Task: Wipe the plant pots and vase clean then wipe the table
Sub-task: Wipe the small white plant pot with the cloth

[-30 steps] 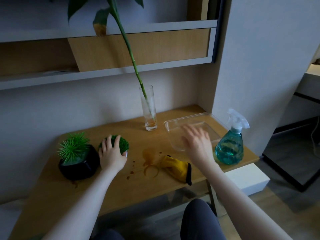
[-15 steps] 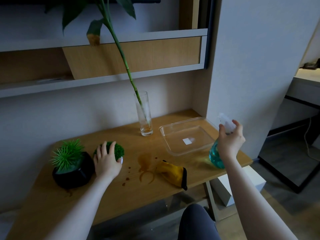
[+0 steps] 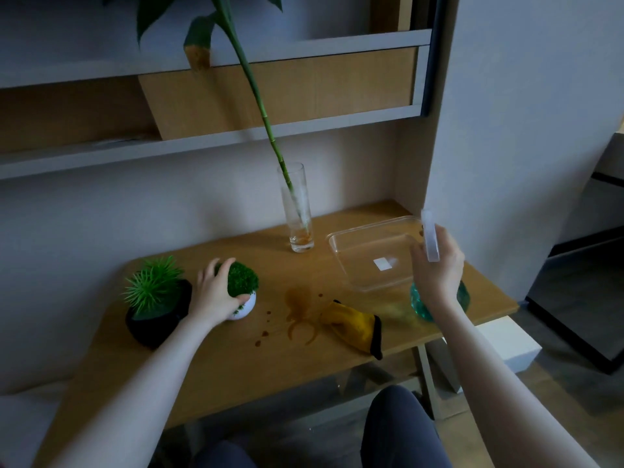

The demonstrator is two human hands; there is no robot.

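My left hand [image 3: 212, 293] grips the small white pot [image 3: 243, 307] with its round green plant on the wooden table [image 3: 209, 359]. Left of it stands a black pot [image 3: 153, 324] with a spiky green plant. My right hand [image 3: 437, 268] is closed round the neck of the teal spray bottle [image 3: 462, 297], whose white head sticks up above my fingers. A tall glass vase [image 3: 299, 211] holding a green stem stands at the back. A yellow cloth [image 3: 354, 324] lies crumpled near the front edge. Brown stains [image 3: 299, 314] mark the wood between pot and cloth.
A clear plastic tray [image 3: 368, 251] lies at the back right beside the spray bottle. Shelves [image 3: 216, 136] run along the wall above the table. A white box [image 3: 506, 342] sits on the floor at the right. My knees [image 3: 401, 430] are under the front edge.
My right hand went from over the tray to the spray bottle and took hold of it. My left hand stayed on the white pot and closed round it.
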